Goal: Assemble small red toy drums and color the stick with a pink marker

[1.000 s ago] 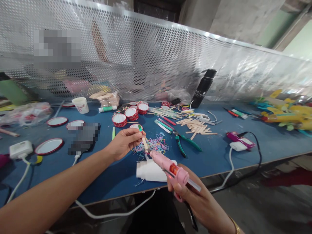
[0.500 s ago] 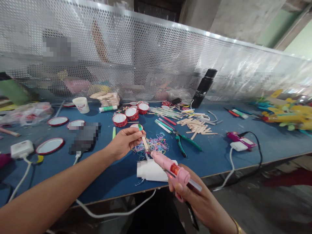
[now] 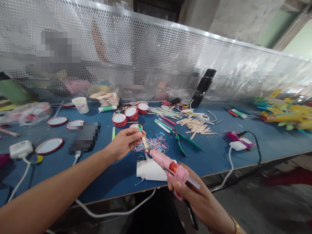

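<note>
Glue gun [image 3: 168, 165] in right hand [image 3: 195, 198] touches left hand's [image 3: 124, 141] stick [image 3: 144, 140].

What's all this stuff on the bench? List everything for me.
pink hot glue gun: one, pink, gripped at the near edge
green-tipped wooden craft stick: one, tan, pinched at the gun's nozzle
thin rubber bands: a heap, mixed colours, behind the stick
white plastic bottle: one, white, lying near the front edge
green-handled pliers: one, green, right of the bands
plain wooden sticks: a pile, tan, beyond the pliers
red-rimmed round tins: several, red and white, mid-table
blue table: one, blue, under everything
perforated metal screen: one, silver, along the back
left hand: one, holds the stick
right hand: one, grips the gun
</note>
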Available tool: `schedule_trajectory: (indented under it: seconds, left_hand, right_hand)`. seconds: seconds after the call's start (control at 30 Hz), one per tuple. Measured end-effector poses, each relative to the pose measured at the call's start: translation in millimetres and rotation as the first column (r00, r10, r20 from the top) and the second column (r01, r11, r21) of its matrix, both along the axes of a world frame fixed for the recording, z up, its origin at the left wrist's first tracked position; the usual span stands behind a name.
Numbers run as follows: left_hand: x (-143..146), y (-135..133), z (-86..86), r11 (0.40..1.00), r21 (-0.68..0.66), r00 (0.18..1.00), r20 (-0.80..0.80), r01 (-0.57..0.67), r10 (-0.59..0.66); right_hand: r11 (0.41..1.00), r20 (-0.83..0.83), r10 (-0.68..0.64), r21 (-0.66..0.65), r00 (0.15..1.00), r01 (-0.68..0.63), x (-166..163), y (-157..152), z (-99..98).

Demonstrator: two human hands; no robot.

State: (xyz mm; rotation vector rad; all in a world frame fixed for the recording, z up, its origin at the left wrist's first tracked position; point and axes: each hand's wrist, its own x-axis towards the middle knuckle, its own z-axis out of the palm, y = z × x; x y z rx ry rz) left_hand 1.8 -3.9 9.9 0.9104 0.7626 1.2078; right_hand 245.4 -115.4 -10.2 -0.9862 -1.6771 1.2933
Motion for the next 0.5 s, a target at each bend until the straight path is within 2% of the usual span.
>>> schedule_trajectory:
  seconds: [0.5]
  left_hand:
    - [-0.9,0.1,-4.3,1.000,-0.002,0.998,-0.054,0.022,-0.022]
  right_hand:
    - [1.000,-0.080,-0.010,-0.007,0.997,0.009,-2.1,5.4,-5.1]
